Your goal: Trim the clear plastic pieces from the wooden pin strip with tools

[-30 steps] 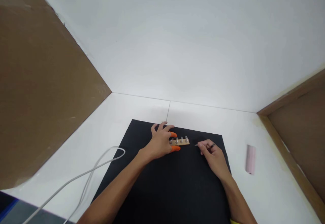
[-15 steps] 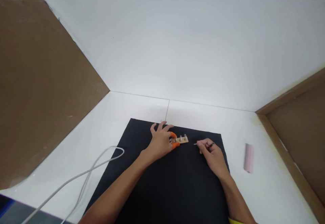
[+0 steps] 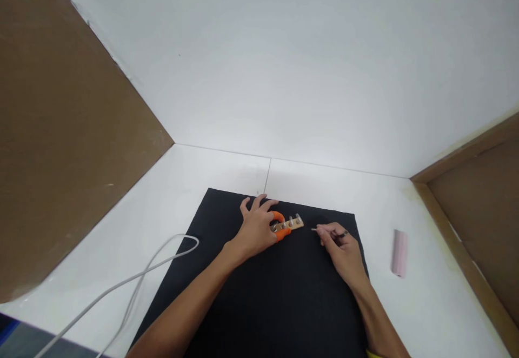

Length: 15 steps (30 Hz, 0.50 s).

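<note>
My left hand [image 3: 256,229] pinches a small wooden strip [image 3: 295,225] near its left end, on the black mat [image 3: 275,293]. Orange covers show on the thumb and index finger, and the other fingers are raised and spread. Several small, clear, upright pieces [image 3: 299,219] stand in a row along the strip; their exact kind is too small to tell. To the right, my right hand [image 3: 343,247] is closed on a thin, pale-tipped rod [image 3: 314,230], which points left and stays apart from the strip. A dark bit shows at the right fingers; whether it belongs to the rod is unclear.
A pink, roughly cylindrical object [image 3: 399,253] lies on the white surface right of the mat. A looped white cable [image 3: 133,277] runs over the left side onto the mat's edge. Brown panels [image 3: 73,147] flank the space, and a white wall [image 3: 284,77] rises behind.
The wooden strip has shifted slightly to the right in my left fingers. My right hand and the rod have moved a touch right; both grips hold.
</note>
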{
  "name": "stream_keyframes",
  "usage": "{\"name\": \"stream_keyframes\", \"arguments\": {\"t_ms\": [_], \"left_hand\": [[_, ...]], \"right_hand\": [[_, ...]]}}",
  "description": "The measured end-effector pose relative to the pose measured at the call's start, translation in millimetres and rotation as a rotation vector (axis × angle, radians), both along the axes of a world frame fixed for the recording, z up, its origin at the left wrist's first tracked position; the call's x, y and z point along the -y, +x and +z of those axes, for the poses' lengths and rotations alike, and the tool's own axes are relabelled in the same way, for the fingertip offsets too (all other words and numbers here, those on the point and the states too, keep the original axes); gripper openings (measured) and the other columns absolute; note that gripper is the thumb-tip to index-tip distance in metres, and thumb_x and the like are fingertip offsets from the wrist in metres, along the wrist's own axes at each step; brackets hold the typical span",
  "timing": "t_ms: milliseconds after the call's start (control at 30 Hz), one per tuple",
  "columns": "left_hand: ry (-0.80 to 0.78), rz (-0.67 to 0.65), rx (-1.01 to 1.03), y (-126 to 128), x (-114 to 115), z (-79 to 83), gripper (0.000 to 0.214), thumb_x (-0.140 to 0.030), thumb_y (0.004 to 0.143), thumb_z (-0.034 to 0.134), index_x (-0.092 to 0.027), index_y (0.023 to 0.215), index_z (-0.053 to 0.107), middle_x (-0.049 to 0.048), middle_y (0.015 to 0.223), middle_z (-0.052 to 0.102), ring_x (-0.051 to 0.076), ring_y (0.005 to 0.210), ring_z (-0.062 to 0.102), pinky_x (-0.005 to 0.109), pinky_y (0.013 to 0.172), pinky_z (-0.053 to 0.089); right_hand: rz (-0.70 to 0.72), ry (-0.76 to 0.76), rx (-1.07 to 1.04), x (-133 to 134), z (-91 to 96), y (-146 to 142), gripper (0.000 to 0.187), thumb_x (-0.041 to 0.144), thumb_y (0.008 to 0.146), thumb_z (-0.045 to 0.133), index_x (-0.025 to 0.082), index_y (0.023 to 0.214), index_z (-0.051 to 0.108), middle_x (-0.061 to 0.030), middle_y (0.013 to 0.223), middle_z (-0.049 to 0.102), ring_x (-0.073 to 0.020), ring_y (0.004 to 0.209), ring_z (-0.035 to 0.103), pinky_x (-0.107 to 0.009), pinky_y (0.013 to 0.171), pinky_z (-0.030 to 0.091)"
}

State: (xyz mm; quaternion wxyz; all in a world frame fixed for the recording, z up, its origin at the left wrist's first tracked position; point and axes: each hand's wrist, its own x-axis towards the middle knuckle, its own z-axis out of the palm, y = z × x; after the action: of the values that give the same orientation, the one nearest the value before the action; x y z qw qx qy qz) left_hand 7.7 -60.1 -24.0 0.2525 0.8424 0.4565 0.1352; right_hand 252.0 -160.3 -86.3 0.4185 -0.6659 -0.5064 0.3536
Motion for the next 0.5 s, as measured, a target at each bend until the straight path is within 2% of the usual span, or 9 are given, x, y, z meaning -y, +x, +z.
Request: {"name": "stream_keyframes", "arguments": {"t_ms": [200,500], "left_hand": [[0.007,0.001,0.001,-4,-2,-3.0,0.021,-0.044,0.085,0.087,-0.029,0.099,0.083,0.0090,0.150,0.068,0.046,0.155,0.040,0.081,0.121,0.012],[-0.004,-0.020,-0.013,-4,-5,1.3,0.015,-0.038,0.089,0.082,-0.027,0.099,0.083,0.0093,0.151,0.067,0.045,0.155,0.041,0.080,0.123,0.012]], "right_hand": [[0.171,0.111,0.049,0,10.3,-6,0.028,0.042,0.103,0.067,0.020,0.120,0.070,-0.0083,0.126,0.072,-0.0201,0.106,0.072,-0.042,0.092,0.062],[0.258,-0.031,0.188,-1,13.2,-14,0.023,0.041,0.105,0.063,0.021,0.112,0.072,-0.0079,0.126,0.073,-0.0165,0.098,0.072,-0.037,0.087,0.063]]}}
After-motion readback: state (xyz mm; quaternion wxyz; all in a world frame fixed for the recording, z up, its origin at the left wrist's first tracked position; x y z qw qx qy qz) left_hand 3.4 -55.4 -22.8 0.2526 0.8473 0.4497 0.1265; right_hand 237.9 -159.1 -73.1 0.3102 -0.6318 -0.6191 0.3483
